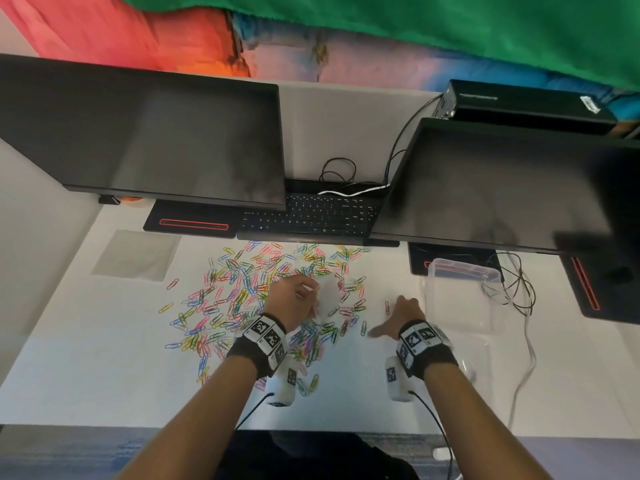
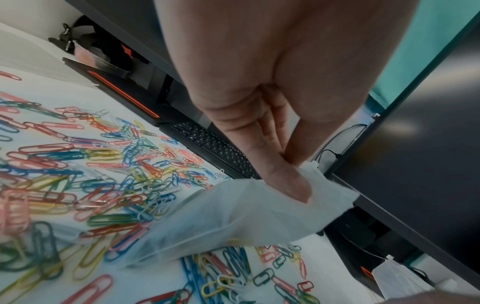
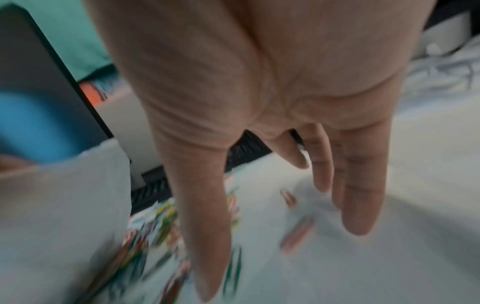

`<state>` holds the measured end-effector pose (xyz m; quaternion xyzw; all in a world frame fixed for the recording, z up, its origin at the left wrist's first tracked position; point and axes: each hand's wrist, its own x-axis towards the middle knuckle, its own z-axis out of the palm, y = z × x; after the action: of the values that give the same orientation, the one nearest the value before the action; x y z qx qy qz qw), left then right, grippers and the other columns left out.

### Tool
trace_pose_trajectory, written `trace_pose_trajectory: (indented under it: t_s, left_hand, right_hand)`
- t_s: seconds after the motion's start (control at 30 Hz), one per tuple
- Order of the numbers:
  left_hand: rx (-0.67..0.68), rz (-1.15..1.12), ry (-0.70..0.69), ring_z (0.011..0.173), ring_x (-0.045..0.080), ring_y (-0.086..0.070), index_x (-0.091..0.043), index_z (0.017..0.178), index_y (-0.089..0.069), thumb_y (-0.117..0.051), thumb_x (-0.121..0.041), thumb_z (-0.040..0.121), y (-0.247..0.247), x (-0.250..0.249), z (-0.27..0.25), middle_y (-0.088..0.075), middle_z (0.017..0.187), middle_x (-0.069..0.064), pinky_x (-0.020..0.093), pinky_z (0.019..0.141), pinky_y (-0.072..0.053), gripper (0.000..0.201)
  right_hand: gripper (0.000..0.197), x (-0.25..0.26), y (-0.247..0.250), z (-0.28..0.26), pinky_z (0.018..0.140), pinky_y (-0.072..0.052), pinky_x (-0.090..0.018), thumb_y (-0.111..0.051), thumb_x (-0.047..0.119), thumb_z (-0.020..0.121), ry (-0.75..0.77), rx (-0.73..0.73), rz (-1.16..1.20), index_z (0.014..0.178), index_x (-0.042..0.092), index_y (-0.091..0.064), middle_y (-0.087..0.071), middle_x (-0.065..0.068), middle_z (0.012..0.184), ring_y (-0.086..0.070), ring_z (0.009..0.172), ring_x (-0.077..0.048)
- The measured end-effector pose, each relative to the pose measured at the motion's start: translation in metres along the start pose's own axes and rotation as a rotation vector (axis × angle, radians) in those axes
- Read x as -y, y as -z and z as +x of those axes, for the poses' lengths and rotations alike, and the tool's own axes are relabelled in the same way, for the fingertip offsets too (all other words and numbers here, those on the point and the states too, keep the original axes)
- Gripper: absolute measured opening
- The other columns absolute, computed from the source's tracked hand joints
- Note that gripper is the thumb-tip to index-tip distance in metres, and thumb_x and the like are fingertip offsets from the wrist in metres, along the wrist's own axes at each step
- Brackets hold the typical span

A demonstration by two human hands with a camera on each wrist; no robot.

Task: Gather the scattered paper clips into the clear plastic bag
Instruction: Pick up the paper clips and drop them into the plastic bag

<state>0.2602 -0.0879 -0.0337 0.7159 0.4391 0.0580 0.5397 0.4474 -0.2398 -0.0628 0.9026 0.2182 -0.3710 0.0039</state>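
The left hand point(image 1: 294, 299) pinches the clear plastic bag point(image 2: 233, 216) over the paper clips point(image 1: 235, 296); at its 3 o'clock, the right hand point(image 1: 403, 317) hovers with fingers spread, holding nothing.

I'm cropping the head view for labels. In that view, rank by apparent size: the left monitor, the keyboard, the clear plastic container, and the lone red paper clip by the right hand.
Largest to smallest as they look:
1. Left monitor
2. Keyboard, partly hidden by both monitors
3. Clear plastic container; close to the keyboard's visible area, so that order is unsure
4. Red paper clip
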Motion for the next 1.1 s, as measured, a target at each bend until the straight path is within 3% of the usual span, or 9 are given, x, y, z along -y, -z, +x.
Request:
trace_pose_trajectory:
  t_s: [0.07, 0.13, 0.3, 0.47, 0.53, 0.67, 0.8, 0.93, 1.1]
  left_hand:
    - [0.002, -0.02, 0.005, 0.066, 0.023, -0.075, -0.014, 0.099, -0.07, -0.064, -0.01, 0.094, 0.001, 0.003, 0.0, -0.076, 0.082, 0.011, 0.044, 0.064, -0.064, 0.009]
    - [-0.007, -0.034, 0.006, 0.064, 0.025, -0.075, -0.015, 0.096, -0.071, -0.064, -0.009, 0.093, 0.003, 0.005, -0.001, -0.076, 0.078, 0.011, 0.046, 0.064, -0.064, 0.009]
    - [-0.037, -0.061, 0.003, 0.062, 0.028, -0.074, -0.014, 0.093, -0.071, -0.064, -0.006, 0.093, 0.013, 0.007, -0.004, -0.075, 0.075, 0.012, 0.047, 0.065, -0.064, 0.01]
    - [-0.064, -0.101, 0.035, 0.067, 0.026, -0.075, -0.01, 0.098, -0.072, -0.064, -0.007, 0.093, 0.024, 0.014, -0.007, -0.075, 0.079, 0.013, 0.047, 0.067, -0.064, 0.01]
    - [-0.061, -0.109, 0.044, 0.069, 0.024, -0.076, -0.013, 0.097, -0.072, -0.064, -0.008, 0.093, 0.028, 0.017, -0.006, -0.076, 0.079, 0.011, 0.048, 0.068, -0.064, 0.01]
    - [-0.062, -0.12, 0.042, 0.071, 0.024, -0.077, -0.019, 0.09, -0.072, -0.066, -0.011, 0.093, 0.032, 0.02, -0.003, -0.077, 0.077, 0.009, 0.051, 0.067, -0.063, 0.011]
    - [-0.056, -0.113, 0.053, 0.072, 0.022, -0.077, -0.018, 0.092, -0.072, -0.066, -0.012, 0.093, 0.032, 0.018, -0.003, -0.077, 0.082, 0.009, 0.049, 0.068, -0.064, 0.008]
    - [-0.05, -0.091, 0.055, 0.071, 0.021, -0.077, -0.014, 0.096, -0.072, -0.066, -0.01, 0.092, 0.029, 0.017, 0.0, -0.076, 0.086, 0.01, 0.047, 0.066, -0.064, 0.008]
    - [-0.009, -0.066, 0.057, 0.072, 0.023, -0.077, -0.015, 0.095, -0.071, -0.062, -0.006, 0.094, 0.024, 0.007, 0.001, -0.075, 0.095, 0.013, 0.043, 0.067, -0.064, 0.013]
  right_hand:
    - [0.13, 0.003, -0.023, 0.009, 0.109, -0.038, -0.042, -0.09, 0.044, 0.055, -0.03, 0.031, -0.018, 0.149, 0.002, -0.01, -0.015, -0.017, 0.152, -0.032, 0.138, -0.035]
    - [0.128, 0.014, -0.042, 0.015, 0.11, -0.038, -0.038, -0.09, 0.039, 0.056, 0.042, -0.046, 0.082, 0.149, 0.0, -0.011, -0.017, -0.016, 0.149, -0.034, 0.136, -0.033]
    - [0.076, 0.05, -0.054, 0.028, 0.097, -0.047, -0.025, -0.082, 0.03, 0.068, 0.259, -0.278, 0.351, 0.131, 0.006, -0.049, -0.045, -0.01, 0.124, -0.053, 0.11, -0.024]
    - [0.099, 0.065, -0.032, 0.053, 0.108, -0.04, -0.037, -0.084, 0.036, 0.068, 0.339, -0.271, 0.198, 0.148, 0.015, -0.029, -0.024, -0.007, 0.148, -0.035, 0.131, -0.029]
    - [0.085, 0.067, -0.029, 0.058, 0.11, -0.036, -0.042, -0.076, 0.031, 0.077, 0.471, -0.261, 0.043, 0.148, 0.025, -0.03, -0.019, -0.005, 0.154, -0.028, 0.134, -0.032]
    - [0.038, 0.071, -0.033, 0.06, 0.104, -0.038, -0.038, -0.055, 0.018, 0.094, 0.662, -0.333, -0.174, 0.132, 0.023, -0.057, -0.045, -0.007, 0.14, -0.043, 0.121, -0.03]
    - [0.028, 0.068, -0.032, 0.057, 0.089, -0.049, -0.03, -0.051, 0.011, 0.095, 0.676, -0.371, -0.182, 0.117, 0.017, -0.069, -0.063, -0.007, 0.109, -0.057, 0.1, -0.024]
    - [0.021, 0.06, -0.02, 0.051, 0.087, -0.051, -0.029, -0.062, 0.024, 0.092, 0.552, -0.367, 0.06, 0.104, 0.012, -0.074, -0.072, -0.009, 0.1, -0.065, 0.091, -0.024]
    - [0.028, 0.041, 0.002, 0.035, 0.09, -0.055, -0.029, -0.082, 0.018, 0.074, 0.336, -0.2, 0.754, 0.099, 0.009, -0.075, -0.075, -0.006, 0.096, -0.071, 0.087, -0.016]
